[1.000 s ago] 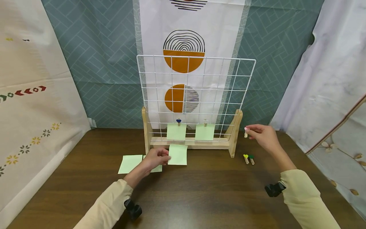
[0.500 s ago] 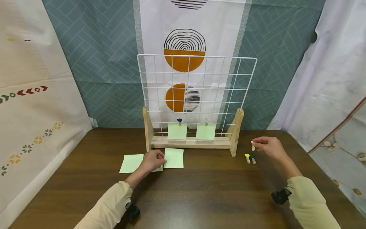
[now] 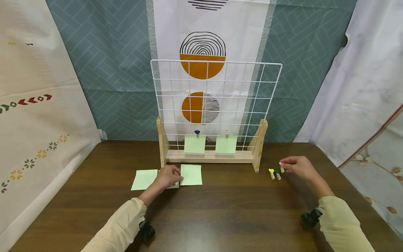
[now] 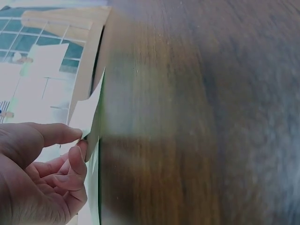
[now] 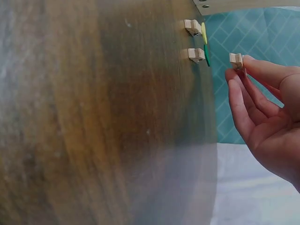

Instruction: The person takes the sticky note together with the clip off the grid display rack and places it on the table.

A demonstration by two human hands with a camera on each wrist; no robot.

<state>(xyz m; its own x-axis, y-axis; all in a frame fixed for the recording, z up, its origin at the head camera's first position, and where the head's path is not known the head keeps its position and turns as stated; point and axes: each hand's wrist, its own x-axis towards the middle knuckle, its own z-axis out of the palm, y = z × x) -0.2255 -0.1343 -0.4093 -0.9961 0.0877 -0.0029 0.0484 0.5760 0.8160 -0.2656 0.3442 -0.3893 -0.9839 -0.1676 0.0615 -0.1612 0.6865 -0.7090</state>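
Observation:
My left hand (image 3: 168, 176) pinches the left edge of a pale green paper square (image 3: 191, 174) between thumb and finger, low over the table; in the left wrist view the sheet (image 4: 89, 112) is slightly tilted. Another green sheet (image 3: 173, 186) lies partly hidden under that hand, and a third (image 3: 144, 179) lies to its left. At the right, my right hand (image 3: 299, 167) pinches a small wooden clothespin (image 3: 282, 168) with a pink top, just above the table. Beside it lie a yellow-heart clothespin (image 3: 272, 174) and a green-heart clothespin (image 3: 277, 174).
A white wire grid (image 3: 217, 82) stands upright in a wooden stand (image 3: 209, 158) at the back of the table (image 3: 220, 210). A blue-heart clip (image 3: 197, 132) and a white clip (image 3: 227, 133) hold two green sheets on its lower rows. Curtains enclose the sides.
My left hand has lowered the paper and drawn it slightly left. My right hand has brought the pink clothespin down and to the right, beside the other two.

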